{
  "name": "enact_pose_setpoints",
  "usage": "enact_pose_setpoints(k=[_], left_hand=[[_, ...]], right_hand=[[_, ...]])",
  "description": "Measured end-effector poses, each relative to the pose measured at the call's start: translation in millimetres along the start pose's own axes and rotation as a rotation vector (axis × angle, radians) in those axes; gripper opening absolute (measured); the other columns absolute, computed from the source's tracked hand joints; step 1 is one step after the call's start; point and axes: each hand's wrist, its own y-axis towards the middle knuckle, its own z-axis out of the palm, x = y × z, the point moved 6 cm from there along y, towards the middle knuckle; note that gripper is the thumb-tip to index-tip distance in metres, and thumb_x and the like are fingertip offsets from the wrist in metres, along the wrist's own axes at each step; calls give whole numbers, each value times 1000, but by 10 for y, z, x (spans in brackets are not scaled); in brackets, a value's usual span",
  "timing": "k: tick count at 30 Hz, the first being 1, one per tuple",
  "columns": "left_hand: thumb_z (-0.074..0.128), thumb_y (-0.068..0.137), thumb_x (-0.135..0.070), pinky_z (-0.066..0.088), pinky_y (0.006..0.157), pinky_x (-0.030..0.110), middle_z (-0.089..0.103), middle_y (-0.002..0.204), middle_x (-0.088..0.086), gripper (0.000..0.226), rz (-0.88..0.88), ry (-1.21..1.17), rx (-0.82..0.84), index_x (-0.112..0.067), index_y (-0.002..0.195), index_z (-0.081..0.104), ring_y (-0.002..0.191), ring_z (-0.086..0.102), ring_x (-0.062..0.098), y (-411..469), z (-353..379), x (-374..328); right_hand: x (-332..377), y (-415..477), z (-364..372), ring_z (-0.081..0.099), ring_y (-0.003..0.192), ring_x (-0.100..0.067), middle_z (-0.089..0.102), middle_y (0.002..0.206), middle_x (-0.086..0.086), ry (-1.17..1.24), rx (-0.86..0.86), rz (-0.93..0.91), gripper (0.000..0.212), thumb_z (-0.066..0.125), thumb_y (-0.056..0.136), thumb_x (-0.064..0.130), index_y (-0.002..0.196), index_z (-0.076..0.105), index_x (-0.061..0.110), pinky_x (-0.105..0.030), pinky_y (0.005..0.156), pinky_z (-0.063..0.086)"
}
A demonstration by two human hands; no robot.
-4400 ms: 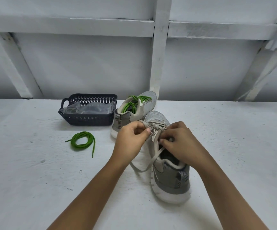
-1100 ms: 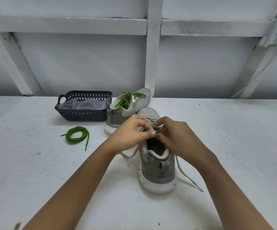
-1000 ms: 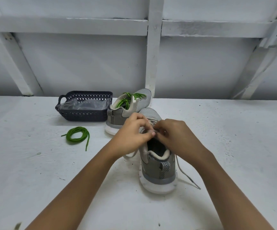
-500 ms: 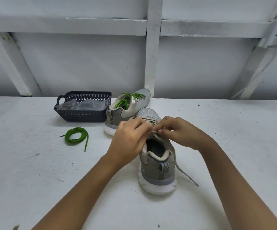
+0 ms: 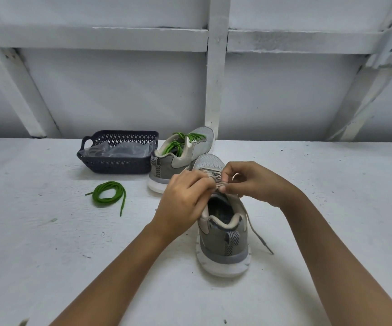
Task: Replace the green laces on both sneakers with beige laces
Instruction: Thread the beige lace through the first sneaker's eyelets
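On the near sneaker (image 5: pixel 223 234), left hand (image 5: pixel 183 201) and right hand (image 5: pixel 256 182) pinch the beige lace (image 5: pixel 251 222) at the top eyelets; soft, limp, light, best gripped near its stiff tip.

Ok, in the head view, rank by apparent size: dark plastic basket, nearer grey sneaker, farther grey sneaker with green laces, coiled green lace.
1. Nearer grey sneaker, though nearness to the camera inflates it.
2. Dark plastic basket and farther grey sneaker with green laces look alike; unranked.
3. Coiled green lace, clearly smallest.
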Motion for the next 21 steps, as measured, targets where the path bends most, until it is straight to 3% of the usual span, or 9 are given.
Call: enact_pose_setpoints(k=[2, 5, 8, 11, 12, 14, 16, 19, 21], left_hand=[[56, 89, -14, 41, 70, 36, 63, 93, 2, 7, -7, -14, 1, -14, 92, 62, 88, 56, 18, -3, 5, 4], [56, 89, -14, 42, 71, 35, 63, 93, 1, 8, -16, -49, 2, -19, 95, 56, 89, 56, 17, -6, 13, 9], [55, 89, -13, 46, 71, 39, 62, 92, 2, 10, -28, -86, -3, -19, 95, 54, 89, 56, 17, -8, 16, 17], [55, 89, -12, 48, 69, 43, 62, 92, 2, 10, -37, -102, 4, -19, 95, 53, 87, 57, 19, -11, 15, 20], [55, 89, -12, 48, 69, 43, 62, 91, 2, 9, -41, -106, 5, -19, 94, 53, 87, 57, 19, -10, 12, 23], [56, 89, -12, 48, 69, 43, 61, 91, 2, 9, -48, -118, 6, -19, 94, 53, 86, 57, 19, -11, 10, 30], [56, 89, -11, 49, 71, 42, 61, 91, 2, 8, -54, -127, 9, -17, 94, 55, 86, 57, 19, -8, 14, 31], [58, 88, -10, 50, 73, 41, 62, 91, 3, 6, -64, -128, 18, -9, 92, 62, 87, 57, 19, 0, 22, 31], [58, 88, -11, 50, 74, 41, 62, 91, 4, 8, -74, -127, 24, -7, 92, 64, 87, 58, 19, 8, 23, 33]], right_hand=[[-3, -4, -44, 49, 57, -11, 60, 60, 14, -26, -52, 10, 17, 67, 84, 5, 75, 58, 16, -26, 57, 41], [18, -21, -155, 56, 61, -19, 64, 81, 1, -219, -304, -29, 18, 60, 84, 6, 76, 53, 21, -25, 57, 42], [25, -34, -235, 48, 49, -9, 57, 64, 3, -430, -559, -12, 10, 56, 89, 18, 82, 50, 21, -24, 49, 36], [-57, -48, -344, 51, 38, -8, 56, 50, 1, 185, -658, 112, 12, 45, 98, 16, 92, 55, 13, -20, 39, 39], [-57, -62, -353, 59, 44, -10, 62, 55, -1, 394, -664, 120, 15, 42, 99, 14, 93, 56, 13, -20, 41, 44], [-64, -80, -387, 69, 68, -17, 70, 81, -11, 500, -677, 110, 17, 41, 99, 9, 100, 58, 14, -25, 56, 55], [-67, -119, -391, 68, 80, -15, 69, 98, -13, 305, -643, 147, 30, 40, 96, 3, 119, 53, 18, -27, 65, 56], [-79, -174, -280, 62, 56, -8, 70, 78, -2, -202, -432, 254, 56, 39, 90, 7, 138, 36, 35, -18, 49, 45], [-25, -194, -192, 54, 48, -6, 66, 69, 1, -372, -330, 217, 51, 44, 90, 12, 133, 44, 38, -15, 46, 39]])
